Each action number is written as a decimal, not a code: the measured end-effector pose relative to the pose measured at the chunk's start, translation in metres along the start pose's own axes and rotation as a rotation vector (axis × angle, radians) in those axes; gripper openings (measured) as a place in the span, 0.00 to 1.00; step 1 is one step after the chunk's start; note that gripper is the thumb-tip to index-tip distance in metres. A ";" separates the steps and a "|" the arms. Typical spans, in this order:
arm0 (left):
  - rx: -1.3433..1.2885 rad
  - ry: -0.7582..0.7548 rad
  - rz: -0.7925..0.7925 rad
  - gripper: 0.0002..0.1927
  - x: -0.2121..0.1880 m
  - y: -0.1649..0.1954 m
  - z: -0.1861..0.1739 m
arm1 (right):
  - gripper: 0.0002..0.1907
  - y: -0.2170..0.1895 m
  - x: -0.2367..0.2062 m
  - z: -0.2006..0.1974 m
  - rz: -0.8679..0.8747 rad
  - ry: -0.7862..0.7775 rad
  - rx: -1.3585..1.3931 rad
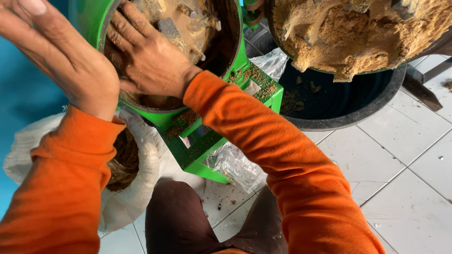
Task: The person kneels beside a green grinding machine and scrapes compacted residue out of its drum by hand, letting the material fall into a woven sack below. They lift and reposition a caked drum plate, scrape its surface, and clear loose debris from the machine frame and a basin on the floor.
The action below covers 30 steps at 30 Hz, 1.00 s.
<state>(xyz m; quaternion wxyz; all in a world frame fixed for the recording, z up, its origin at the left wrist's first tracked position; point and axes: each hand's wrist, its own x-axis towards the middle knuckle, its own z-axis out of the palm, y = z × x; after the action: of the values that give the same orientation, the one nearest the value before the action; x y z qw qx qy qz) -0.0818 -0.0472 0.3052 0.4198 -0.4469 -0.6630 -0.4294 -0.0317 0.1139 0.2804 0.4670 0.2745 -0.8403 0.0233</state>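
A green grinding machine (245, 89) stands on a tiled floor, its round open chamber (221, 42) caked with brown powder. My right hand (146, 56) reaches into that chamber, fingers spread flat against the powdery inner wall. My left hand (61, 56) is raised at the chamber's left rim, palm open, fingers apart, holding nothing. Both arms wear orange sleeves. The machine's hinged round lid (358, 37) is swung open at the upper right, coated thick with tan powder.
A white sack (141, 155) with dark brown material sits under the chamber at the left. A black tub (348, 113) lies under the lid. Clear plastic (235, 164) is bunched beside the green frame. My knees in dark trousers (179, 221) show at the bottom. A blue wall is at the left.
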 end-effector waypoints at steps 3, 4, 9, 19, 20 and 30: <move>0.116 0.033 0.020 0.23 -0.009 -0.013 -0.001 | 0.40 -0.001 0.006 -0.002 0.077 0.008 -0.001; 0.111 0.049 0.013 0.23 -0.010 -0.017 0.001 | 0.37 -0.006 0.008 0.001 0.120 -0.030 -0.098; 0.079 0.066 0.033 0.29 -0.008 -0.013 0.007 | 0.34 -0.017 -0.001 0.016 0.027 -0.162 -0.310; 0.025 0.080 0.157 0.14 0.018 0.048 0.011 | 0.33 -0.002 0.023 -0.013 0.550 -0.054 -0.377; 0.018 0.079 0.133 0.15 0.017 0.052 0.011 | 0.34 0.001 0.026 -0.017 0.621 -0.061 -0.330; -0.022 0.108 0.056 0.14 0.016 0.061 0.019 | 0.27 0.000 0.020 -0.015 0.642 0.196 -0.290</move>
<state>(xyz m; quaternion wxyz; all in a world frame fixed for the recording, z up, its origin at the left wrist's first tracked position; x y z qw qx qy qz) -0.0315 -0.0109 0.3270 0.4619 -0.4460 -0.6218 -0.4484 -0.0289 0.1097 0.3048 0.5482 -0.0759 -0.8295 0.0755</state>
